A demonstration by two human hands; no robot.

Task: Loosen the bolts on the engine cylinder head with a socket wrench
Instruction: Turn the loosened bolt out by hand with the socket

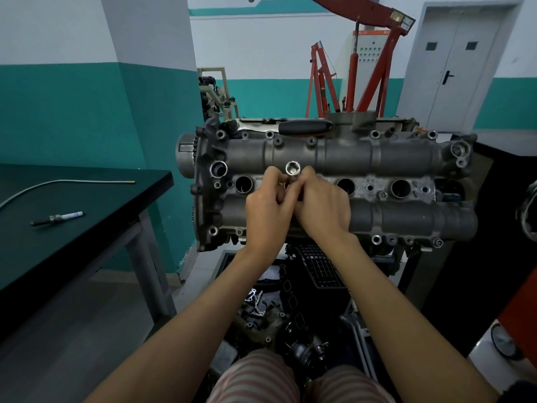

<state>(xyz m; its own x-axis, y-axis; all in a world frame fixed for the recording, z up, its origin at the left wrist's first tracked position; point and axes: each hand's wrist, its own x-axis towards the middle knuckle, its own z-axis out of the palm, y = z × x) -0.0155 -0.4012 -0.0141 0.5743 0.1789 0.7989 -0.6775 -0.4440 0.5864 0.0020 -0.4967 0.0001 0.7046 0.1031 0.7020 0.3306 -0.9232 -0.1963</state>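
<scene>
Fingers (273, 177) of both hands pinching upright socket (292, 170), above cylinder head (392, 158)

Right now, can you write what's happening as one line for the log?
left hand: pinching socket | right hand: pinching socket too | ratchet wrench: lying on cylinder head, untouched

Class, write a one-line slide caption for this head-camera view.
Both hands, left hand and right hand, pinch a socket over the cylinder head; the ratchet wrench rests behind.
</scene>
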